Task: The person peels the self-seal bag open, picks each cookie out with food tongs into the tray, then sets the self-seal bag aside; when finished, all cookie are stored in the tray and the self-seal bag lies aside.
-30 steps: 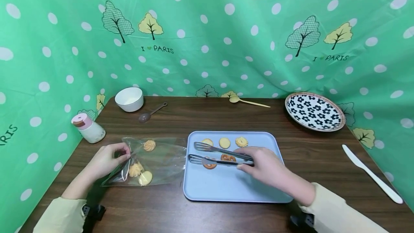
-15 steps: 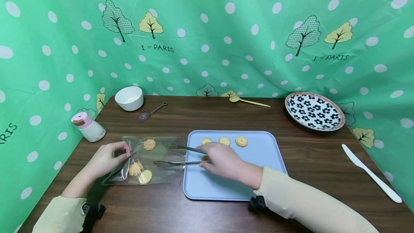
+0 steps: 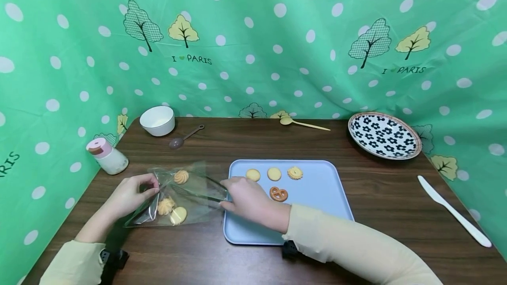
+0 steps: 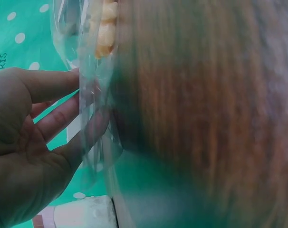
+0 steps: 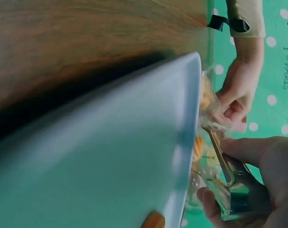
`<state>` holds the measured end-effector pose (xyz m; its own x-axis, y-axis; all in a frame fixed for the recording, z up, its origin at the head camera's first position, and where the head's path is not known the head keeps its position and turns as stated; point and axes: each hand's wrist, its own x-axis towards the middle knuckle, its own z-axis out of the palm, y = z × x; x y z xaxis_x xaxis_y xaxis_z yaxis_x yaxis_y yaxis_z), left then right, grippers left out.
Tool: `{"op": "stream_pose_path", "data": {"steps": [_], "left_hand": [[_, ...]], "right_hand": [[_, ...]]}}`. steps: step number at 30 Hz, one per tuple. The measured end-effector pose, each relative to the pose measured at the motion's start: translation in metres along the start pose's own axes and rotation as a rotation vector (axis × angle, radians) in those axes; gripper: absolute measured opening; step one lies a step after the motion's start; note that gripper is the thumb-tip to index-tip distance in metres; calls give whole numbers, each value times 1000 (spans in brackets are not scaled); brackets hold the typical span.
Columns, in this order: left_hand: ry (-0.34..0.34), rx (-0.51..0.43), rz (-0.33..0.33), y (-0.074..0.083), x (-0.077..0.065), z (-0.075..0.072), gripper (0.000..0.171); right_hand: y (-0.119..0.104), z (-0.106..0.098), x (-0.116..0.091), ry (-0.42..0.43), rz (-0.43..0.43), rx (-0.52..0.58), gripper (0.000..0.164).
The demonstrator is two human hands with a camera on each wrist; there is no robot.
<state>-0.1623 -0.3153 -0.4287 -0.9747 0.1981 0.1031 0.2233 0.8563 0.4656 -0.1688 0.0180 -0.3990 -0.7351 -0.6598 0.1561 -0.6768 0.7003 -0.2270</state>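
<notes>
My left hand (image 3: 134, 195) pinches the edge of a clear plastic bag (image 3: 198, 214) lying on the table. In the left wrist view the clear film (image 4: 94, 90) runs between thumb and fingers. Inside the bag are a swirl cookie (image 3: 181, 177), a ruffled cookie (image 3: 165, 206) and a round pale cookie (image 3: 178, 215). My right hand (image 3: 253, 201) grips metal tongs (image 5: 220, 154) over the left edge of a light blue tray (image 3: 301, 228). The tongs' arms reach left into the bag. On the tray sit a pretzel (image 3: 278, 194) and three pale cookies (image 3: 274, 173) behind it.
Behind the bag stand a white bowl (image 3: 157, 121), a brown measuring spoon (image 3: 177, 143) and a pink-lidded jar (image 3: 108, 156). A yellow spoon (image 3: 287, 120) lies at the back. A flower-patterned plate (image 3: 385, 135) and a white knife (image 3: 451, 210) are on the right.
My right hand has moved left with the tongs, from over the tray's middle to its left edge, the tongs now inside the bag. The left hand has stayed on the bag.
</notes>
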Motion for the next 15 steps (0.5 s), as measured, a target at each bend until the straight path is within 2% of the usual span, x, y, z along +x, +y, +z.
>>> {"op": "stream_pose_path", "data": {"steps": [8, 15], "left_hand": [[-4, 2, -11, 1, 0, -1, 13], [-9, 1, -23, 3, 0, -1, 14]], "right_hand": [[-10, 7, 5, 9, 15, -72, 42], [-3, -2, -5, 28, -3, -53, 38]]}}
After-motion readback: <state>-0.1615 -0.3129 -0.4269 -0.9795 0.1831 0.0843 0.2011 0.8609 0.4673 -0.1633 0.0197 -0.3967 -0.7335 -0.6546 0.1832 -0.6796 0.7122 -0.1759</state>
